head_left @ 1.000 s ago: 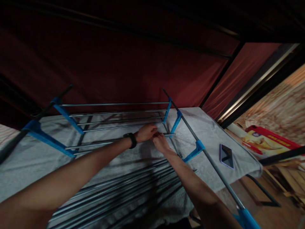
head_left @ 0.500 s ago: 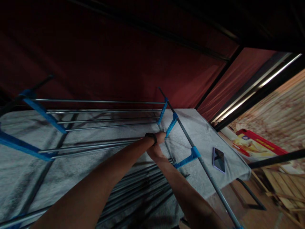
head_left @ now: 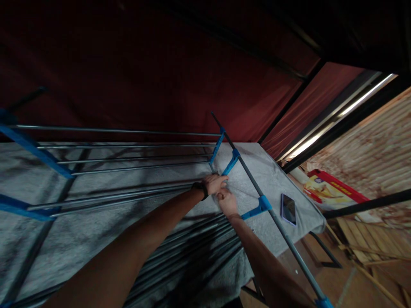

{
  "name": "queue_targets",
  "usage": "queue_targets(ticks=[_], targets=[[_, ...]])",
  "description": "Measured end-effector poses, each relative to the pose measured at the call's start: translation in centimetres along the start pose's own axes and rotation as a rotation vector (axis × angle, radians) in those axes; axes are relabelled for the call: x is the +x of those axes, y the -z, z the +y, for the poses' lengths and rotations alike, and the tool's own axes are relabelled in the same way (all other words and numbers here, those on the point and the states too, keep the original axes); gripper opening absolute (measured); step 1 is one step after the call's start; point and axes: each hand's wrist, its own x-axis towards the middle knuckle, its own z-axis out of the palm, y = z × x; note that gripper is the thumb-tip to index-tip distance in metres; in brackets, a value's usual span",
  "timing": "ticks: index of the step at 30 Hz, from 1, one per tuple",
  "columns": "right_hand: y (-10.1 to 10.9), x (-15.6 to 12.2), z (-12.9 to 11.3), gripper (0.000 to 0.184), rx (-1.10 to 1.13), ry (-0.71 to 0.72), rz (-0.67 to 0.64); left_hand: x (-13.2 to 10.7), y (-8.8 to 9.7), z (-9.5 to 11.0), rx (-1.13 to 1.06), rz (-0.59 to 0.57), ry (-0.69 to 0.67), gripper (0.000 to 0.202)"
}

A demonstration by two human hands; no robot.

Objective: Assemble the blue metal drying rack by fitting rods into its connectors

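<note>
A rack frame of metal tubes and blue plastic brackets lies across the grey cloth. My left hand [head_left: 215,184], below a black wristband [head_left: 202,188], is closed around the lower end of a blue bracket [head_left: 231,163], where two metal tubes [head_left: 154,188] end. My right hand [head_left: 227,201] is beside it, fingers curled in by the same joint; whatever they grip is hidden. This bracket sits on a long grey upright pole [head_left: 250,175]. Nearer to me on that pole is another blue bracket [head_left: 258,208]. Several loose metal tubes [head_left: 192,239] lie under my forearms.
On the grey cloth [head_left: 272,179], right of the pole, rests a phone [head_left: 288,209]. More blue brackets [head_left: 35,152] join the tubes at the left. Dark red fabric [head_left: 144,85] hangs behind. A red and yellow box [head_left: 334,188] and wooden slats [head_left: 362,239] are at the right.
My right hand has come out from under my left hand, slightly to the right, and now shows beside it. The left fingers stretch farther over the bracket. The view has shifted a little right.
</note>
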Motion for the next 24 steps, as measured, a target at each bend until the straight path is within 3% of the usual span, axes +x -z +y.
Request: queue_targets(ticks=[3,5,12,18,24], targets=[[0.0,1.1,1.2,0.027,0.108,-0.104,0.259,-1.0,-0.7,0.6,0.071,0.026,0.039,0.034],[-0.4,2.0,1.5,0.038,0.169,-0.059,0.301,-1.2,-0.9,0.9,0.113,0.025,0.059,0.031],[-2.0,4.3,2.7,0.063,0.384,-0.054,0.289,-0.4,-1.0,0.4,0.145,0.027,0.126,0.035],[-2.4,5.5,3.1,0.045,0.443,-0.061,0.175,0.0,-0.6,-0.5,0.139,0.031,0.138,0.039],[-2.4,6.6,2.6,0.034,0.380,-0.042,0.203,0.3,0.4,-0.8,0.102,0.007,0.131,0.038]])
